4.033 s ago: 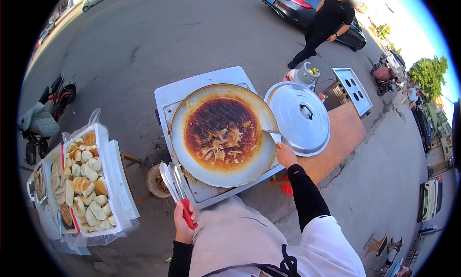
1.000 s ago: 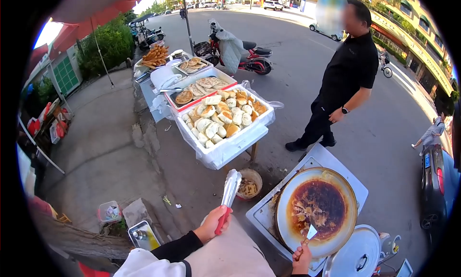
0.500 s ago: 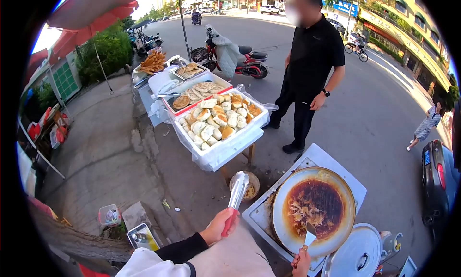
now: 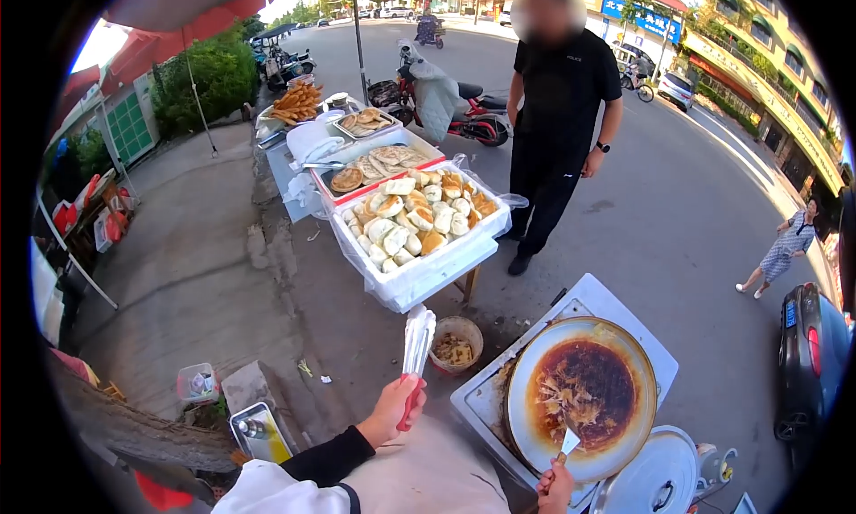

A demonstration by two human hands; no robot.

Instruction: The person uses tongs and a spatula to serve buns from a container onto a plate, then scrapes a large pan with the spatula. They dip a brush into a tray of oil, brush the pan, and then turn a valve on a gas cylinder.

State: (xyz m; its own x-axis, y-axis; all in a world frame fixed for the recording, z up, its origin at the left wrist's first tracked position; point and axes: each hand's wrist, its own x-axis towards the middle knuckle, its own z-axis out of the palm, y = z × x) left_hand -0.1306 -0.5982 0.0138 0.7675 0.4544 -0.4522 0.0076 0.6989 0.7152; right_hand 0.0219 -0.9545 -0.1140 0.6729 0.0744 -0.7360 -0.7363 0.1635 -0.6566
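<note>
My left hand [image 4: 394, 412] is closed round the red handle of a pair of metal tongs [image 4: 417, 340], which points up and away from me. In my right hand [image 4: 555, 485] is a spatula [image 4: 570, 441] with a wooden-looking handle, its blade over the lower edge of the browned patch in a large round pan [image 4: 514, 371]. Browned scraps [image 4: 580, 398] lie in the pan's dark, oily middle. Ahead of the tongs is a white plastic-lined tray [image 4: 401, 293] heaped with browned buns [image 4: 419, 213].
Behind the buns stand a tray of flatbreads [image 4: 390, 162] and a pile of fried dough sticks [image 4: 297, 104]. A bucket of scraps [image 4: 456, 344] is on the ground. A pot lid [image 4: 649, 474] lies beside the pan. A person in black [image 4: 562, 104] stands across the stall.
The tongs have shifted left and now point more upright. The standing person has moved slightly left and turned. The camera view has shifted a little. The spatula stays in the pan.
</note>
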